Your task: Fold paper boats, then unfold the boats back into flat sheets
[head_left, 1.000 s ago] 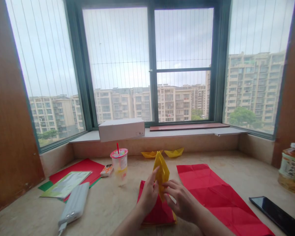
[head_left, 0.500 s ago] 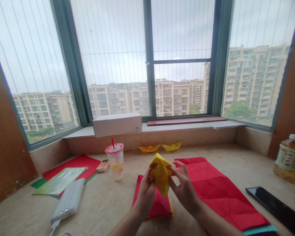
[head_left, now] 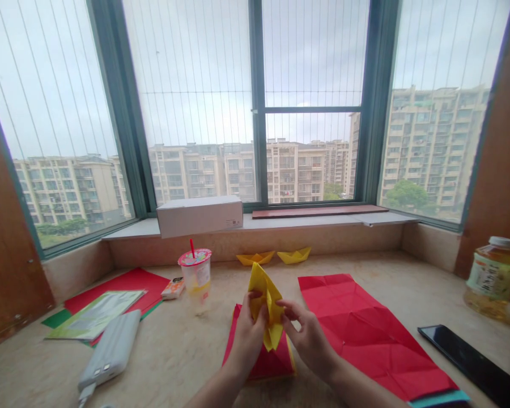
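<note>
A folded yellow paper (head_left: 266,303) stands up between both my hands over the marble sill. My left hand (head_left: 246,337) pinches its left side, thumb on the front. My right hand (head_left: 308,337) grips its lower right edge with curled fingers. Under the hands lies a folded red paper (head_left: 259,365) on top of a yellow sheet. A large creased red sheet (head_left: 365,334) is spread flat just to the right. Two finished yellow paper boats (head_left: 274,257) sit by the back wall.
A plastic cup with a red straw (head_left: 194,279) stands left of centre, a small packet (head_left: 173,288) beside it. Red and green sheets with a booklet (head_left: 96,313) and a white power bank (head_left: 110,352) lie left. Right: a phone (head_left: 471,365) and a tea bottle (head_left: 491,279). A white box (head_left: 199,215) rests on the ledge.
The yellow paper, puffed open half a second ago, has been pressed flatter and narrower between the hands, which came closer together. The camera shifted slightly.
</note>
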The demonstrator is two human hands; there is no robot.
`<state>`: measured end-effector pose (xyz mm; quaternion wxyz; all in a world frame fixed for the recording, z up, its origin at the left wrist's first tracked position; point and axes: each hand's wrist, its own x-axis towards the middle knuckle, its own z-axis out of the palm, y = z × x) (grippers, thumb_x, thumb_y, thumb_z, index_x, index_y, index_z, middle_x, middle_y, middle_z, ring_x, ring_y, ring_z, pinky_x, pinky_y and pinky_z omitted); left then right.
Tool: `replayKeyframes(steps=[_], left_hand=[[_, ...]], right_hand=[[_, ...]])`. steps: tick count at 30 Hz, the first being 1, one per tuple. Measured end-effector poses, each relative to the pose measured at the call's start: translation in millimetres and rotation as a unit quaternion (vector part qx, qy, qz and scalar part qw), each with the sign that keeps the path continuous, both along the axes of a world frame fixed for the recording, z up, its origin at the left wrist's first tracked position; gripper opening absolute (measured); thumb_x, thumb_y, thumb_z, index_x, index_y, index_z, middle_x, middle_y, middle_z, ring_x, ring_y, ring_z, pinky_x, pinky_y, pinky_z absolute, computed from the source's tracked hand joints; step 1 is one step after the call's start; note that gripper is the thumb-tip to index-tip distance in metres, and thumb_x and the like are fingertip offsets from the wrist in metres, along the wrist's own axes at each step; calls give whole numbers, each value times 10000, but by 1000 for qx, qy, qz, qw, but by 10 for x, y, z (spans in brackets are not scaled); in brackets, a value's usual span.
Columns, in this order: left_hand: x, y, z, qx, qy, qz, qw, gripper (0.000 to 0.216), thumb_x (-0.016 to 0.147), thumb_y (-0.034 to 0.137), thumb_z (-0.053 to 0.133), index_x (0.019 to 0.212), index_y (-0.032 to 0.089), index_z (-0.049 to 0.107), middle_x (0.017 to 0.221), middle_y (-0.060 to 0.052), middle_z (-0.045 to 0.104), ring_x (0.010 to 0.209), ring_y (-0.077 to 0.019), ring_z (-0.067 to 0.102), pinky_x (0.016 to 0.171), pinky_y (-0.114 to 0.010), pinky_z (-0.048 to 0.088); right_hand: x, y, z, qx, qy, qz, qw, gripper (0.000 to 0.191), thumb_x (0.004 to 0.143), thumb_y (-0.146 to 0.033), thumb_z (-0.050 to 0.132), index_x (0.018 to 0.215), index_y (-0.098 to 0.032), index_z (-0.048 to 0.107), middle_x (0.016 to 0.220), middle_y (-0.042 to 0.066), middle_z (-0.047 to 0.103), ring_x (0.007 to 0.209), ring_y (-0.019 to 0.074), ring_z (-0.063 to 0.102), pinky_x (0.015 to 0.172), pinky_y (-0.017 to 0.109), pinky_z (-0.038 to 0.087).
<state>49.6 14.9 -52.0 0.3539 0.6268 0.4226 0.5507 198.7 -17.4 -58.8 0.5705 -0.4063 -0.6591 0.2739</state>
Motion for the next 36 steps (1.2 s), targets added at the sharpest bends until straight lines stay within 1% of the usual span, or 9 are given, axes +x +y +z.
replayKeyframes(steps=[3,7,12,14,19,22,26,30,36], left_hand=[[-24,-4,21,41,71,21,996,258,830,157,514,1074,237,491,1049,-69,659,956,-221,648,838,-329,527],[-57,-3,15,64,141,46,987,384,739,40,538,1069,224,474,1021,-66,628,923,-210,619,817,-325,511],[-74,-1,20,78,187,77,976,376,706,83,634,1027,217,491,1036,-62,582,1002,-231,581,892,-358,478],[-74,-2,34,75,185,65,978,366,710,84,622,1026,213,490,1045,-62,582,1007,-230,577,896,-358,473],[-74,-37,84,49,152,-16,987,432,713,77,568,1111,227,491,1073,-55,613,982,-221,596,878,-334,482],[-83,-57,115,54,152,-32,986,475,709,91,572,1157,245,531,1081,-60,612,1007,-234,591,895,-330,478],[-114,-44,114,72,197,-13,978,314,748,143,581,1045,244,595,1020,-63,597,950,-233,593,846,-316,480],[-141,-37,113,61,243,17,968,195,754,154,590,940,211,587,1037,-84,586,919,-233,600,818,-318,467],[-131,-46,165,62,260,31,963,132,784,152,550,907,189,581,1006,-84,585,917,-229,597,833,-339,461]], right_hand=[[40,21,-38,29,-29,-35,999,333,931,-345,541,1196,-193,673,1016,106,749,893,239,701,810,357,563],[76,41,-88,65,-74,-48,994,352,919,-295,551,1231,-191,677,1070,115,743,904,240,698,831,366,559],[79,34,-87,77,-100,-58,990,369,893,-264,571,1238,-184,675,1004,100,755,794,206,690,771,339,567],[86,19,-55,84,-108,-64,988,374,891,-266,567,1239,-184,676,987,96,757,777,200,687,753,331,567],[136,-50,66,86,-154,-63,982,364,895,-245,547,1227,-198,688,942,90,761,760,198,688,731,315,557],[163,-80,97,77,-166,-68,981,373,895,-232,539,1237,-203,683,943,89,759,751,197,683,711,305,550],[169,-79,84,63,-181,-72,979,383,884,-220,546,1243,-196,678,935,84,759,733,193,672,707,304,546],[155,-77,80,60,-195,-65,977,383,885,-198,536,1240,-181,680,936,86,761,745,194,671,747,319,545],[162,-88,94,64,-204,-60,975,385,876,-196,544,1234,-187,686,940,89,766,754,197,682,753,313,547]])
